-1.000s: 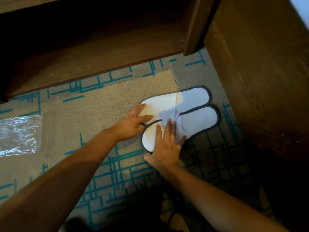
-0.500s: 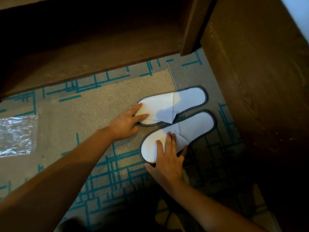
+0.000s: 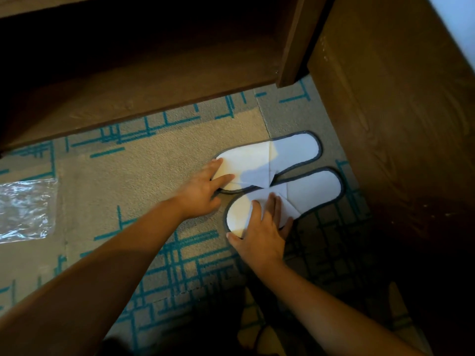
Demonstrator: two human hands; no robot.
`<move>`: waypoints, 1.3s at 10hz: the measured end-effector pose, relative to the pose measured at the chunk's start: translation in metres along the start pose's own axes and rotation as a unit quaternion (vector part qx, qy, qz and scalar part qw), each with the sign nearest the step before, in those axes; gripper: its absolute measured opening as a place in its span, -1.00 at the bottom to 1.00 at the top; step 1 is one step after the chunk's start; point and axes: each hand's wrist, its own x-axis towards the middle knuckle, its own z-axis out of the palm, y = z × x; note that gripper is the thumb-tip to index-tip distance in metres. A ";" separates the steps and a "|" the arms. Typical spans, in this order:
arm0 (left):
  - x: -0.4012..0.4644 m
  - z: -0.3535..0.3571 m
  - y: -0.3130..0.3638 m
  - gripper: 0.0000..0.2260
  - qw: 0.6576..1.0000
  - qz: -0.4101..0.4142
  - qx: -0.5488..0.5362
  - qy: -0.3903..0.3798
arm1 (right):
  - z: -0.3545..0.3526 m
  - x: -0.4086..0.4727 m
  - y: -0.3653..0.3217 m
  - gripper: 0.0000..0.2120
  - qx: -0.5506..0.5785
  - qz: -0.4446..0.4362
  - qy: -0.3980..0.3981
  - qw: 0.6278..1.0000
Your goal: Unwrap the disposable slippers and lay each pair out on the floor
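Two flat white disposable slippers with grey edging lie side by side on the patterned carpet. The far slipper point(image 3: 288, 155) has my left hand point(image 3: 203, 186) resting on its heel end, fingers spread on its edge. The near slipper point(image 3: 311, 192) lies just below it, their inner edges almost touching at the middle. My right hand point(image 3: 262, 227) lies flat on the near slipper's heel half, fingers apart. Neither hand grips anything. Both slippers point toward the wooden panel on the right.
A clear plastic wrapper point(image 3: 25, 209) lies on the carpet at the far left. A low wooden shelf point(image 3: 144, 93) runs along the top. A dark wooden panel point(image 3: 401, 129) stands close on the right, right beside the slippers' toes.
The two slippers overlapped a second ago; they now lie apart, side by side. My right hand slid the near slipper down toward me, while my left hand stayed on the far one.
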 end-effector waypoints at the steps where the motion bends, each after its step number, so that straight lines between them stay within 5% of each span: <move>1: 0.007 -0.003 0.005 -0.45 1.000 -0.006 -0.014 -0.004 | 0.000 0.001 0.000 -0.12 0.007 0.005 0.003 1.000; 9: 0.011 -0.009 0.009 -0.33 1.000 -0.006 0.004 -0.019 | -0.006 0.002 0.003 -0.15 -0.006 0.017 0.010 1.000; 11: -0.014 -0.024 0.006 -0.44 0.999 -0.036 -0.022 0.003 | -0.012 0.002 0.002 -0.43 -0.087 -0.078 0.096 0.988; 12: -0.039 -0.046 0.013 -0.59 0.993 -0.102 -0.040 -0.041 | -0.043 -0.008 -0.016 -0.69 -0.091 -0.123 0.036 0.988; 13: -0.068 -0.072 0.024 -0.69 0.970 -0.205 -0.089 -0.097 | -0.071 -0.028 -0.034 -0.72 -0.060 -0.116 -0.012 0.991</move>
